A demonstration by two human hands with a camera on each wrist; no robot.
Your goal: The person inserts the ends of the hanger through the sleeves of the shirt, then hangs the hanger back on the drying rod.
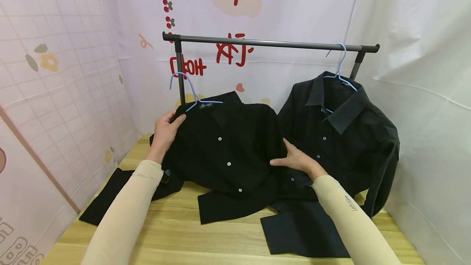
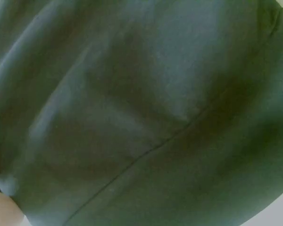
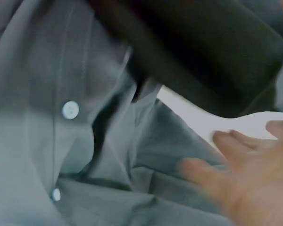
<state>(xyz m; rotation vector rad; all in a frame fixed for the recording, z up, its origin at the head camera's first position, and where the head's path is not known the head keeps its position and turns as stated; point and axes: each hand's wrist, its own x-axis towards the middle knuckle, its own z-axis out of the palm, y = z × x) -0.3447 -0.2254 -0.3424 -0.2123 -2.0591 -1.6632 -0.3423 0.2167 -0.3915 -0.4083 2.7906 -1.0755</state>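
Observation:
A black shirt [image 1: 206, 146] with white buttons is held up at the left of the head view. My left hand [image 1: 165, 130] pinches its shoulder, thumb in front and the other fingers partly hidden behind the cloth. At its collar sits a light blue hanger [image 1: 196, 98], tilted, with its hook away from the rail. Dark cloth fills the left wrist view. Beside the shirt's other side, my right hand [image 1: 296, 158] has its thumb and fingers spread. The right wrist view shows those fingers [image 3: 236, 146] apart below a dark fold of cloth.
A second black shirt [image 1: 338, 142] hangs on a blue hanger [image 1: 341, 62] from the grey rail [image 1: 257, 43] at the right. Its sleeve [image 1: 305, 228] lies on the wooden table [image 1: 176, 232]. A black garment part [image 1: 106, 195] lies at the table's left. Printed curtains [image 1: 136, 15] surround it.

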